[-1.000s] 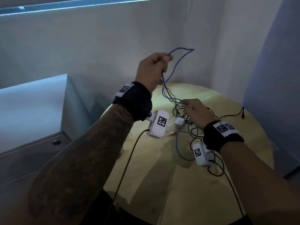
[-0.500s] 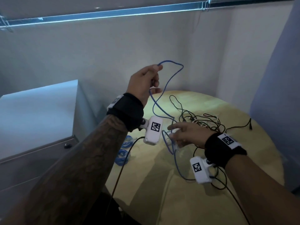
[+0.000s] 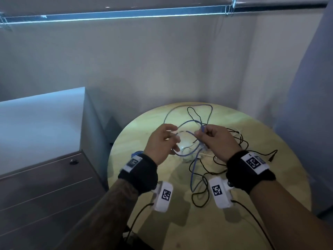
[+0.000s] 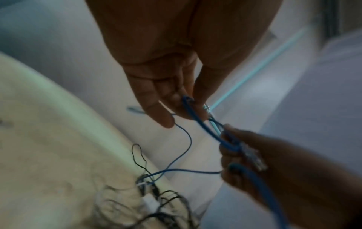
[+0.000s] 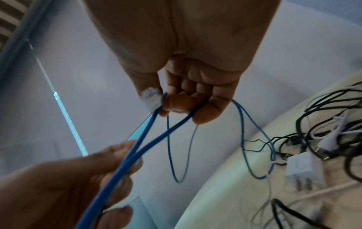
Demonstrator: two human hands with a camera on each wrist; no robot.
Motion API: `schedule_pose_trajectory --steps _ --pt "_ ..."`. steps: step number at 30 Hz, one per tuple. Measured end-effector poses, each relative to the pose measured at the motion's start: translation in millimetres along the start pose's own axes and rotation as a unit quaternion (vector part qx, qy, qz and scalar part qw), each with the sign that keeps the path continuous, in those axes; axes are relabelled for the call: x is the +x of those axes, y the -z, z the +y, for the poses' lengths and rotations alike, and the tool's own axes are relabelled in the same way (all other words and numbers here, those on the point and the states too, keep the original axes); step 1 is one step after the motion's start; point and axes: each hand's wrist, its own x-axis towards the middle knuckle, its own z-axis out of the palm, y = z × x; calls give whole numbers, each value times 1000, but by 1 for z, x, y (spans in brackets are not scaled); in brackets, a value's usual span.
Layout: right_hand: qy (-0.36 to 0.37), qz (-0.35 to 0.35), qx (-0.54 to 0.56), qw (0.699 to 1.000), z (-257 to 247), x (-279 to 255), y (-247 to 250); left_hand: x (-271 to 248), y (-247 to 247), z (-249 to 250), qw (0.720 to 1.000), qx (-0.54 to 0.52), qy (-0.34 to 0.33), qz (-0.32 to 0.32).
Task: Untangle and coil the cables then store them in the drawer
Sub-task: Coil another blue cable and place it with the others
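Here I am pinching the blue cable (image 3: 193, 134) in both my left hand (image 3: 161, 143) and right hand (image 3: 217, 141), its clear plug (image 5: 150, 99) lying against my right thumb.

Left hand (image 3: 163, 144), right hand (image 3: 215, 141): raised, pinching.

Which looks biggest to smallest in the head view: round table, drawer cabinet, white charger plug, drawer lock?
1. Drawer cabinet and round table: both cut off by the frame and alike in extent, so unranked.
2. White charger plug, mostly hidden in the cables, and drawer lock: both tiny, too close to call.
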Motion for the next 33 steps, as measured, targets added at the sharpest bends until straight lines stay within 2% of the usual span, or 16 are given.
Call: schedule_pose_trajectory --steps 5,8,10,12,14,15,17,18,20,21,23,25,27,28,30,33 --pt "-55 66 -80 993 18 -2 23 -5 3 -11 995 94 -21 -28" --pt "-97 79 -95 988 17 -3 30 0 10 -23 966 245 -51 -59" --pt "-117 85 -104 984 13 -2 34 0 12 -27 951 302 -39 -48" --pt "-106 102 -200 969 10 0 37 -1 12 -22 932 356 -57 -22" --pt "-59 126 -315 939 3 -4 35 -1 10 -15 904 410 -118 -15" --pt "2 130 -335 933 0 -7 32 -2 8 -12 906 395 -150 -12" --pt "111 86 -276 951 -11 -12 22 -1 5 -13 936 305 -173 -24" --pt "121 34 -208 970 -20 -17 17 -1 4 -14 955 249 -159 -34" --pt "79 -80 -96 989 -27 -23 5 -2 4 -16 980 157 -114 -41" --pt "69 -98 -68 990 -28 -24 1 -3 4 -14 987 121 -96 -40" --pt "77 -54 -65 993 -23 -19 -2 -5 3 -9 997 36 -37 -51" --pt "75 9 -75 994 -14 -11 0 -9 1 0 988 -99 56 -101" --pt "61 39 -70 995 -7 -6 -2 -11 3 9 948 -251 128 -147" --pt "55 39 -73 995 -3 -4 -5 -11 5 13 925 -316 142 -154" --pt "50 8 -103 993 5 -3 -15 -12 8 16 896 -399 126 -151" --pt "50 -70 -182 980 13 -9 -30 -13 9 17 900 -412 86 -118"
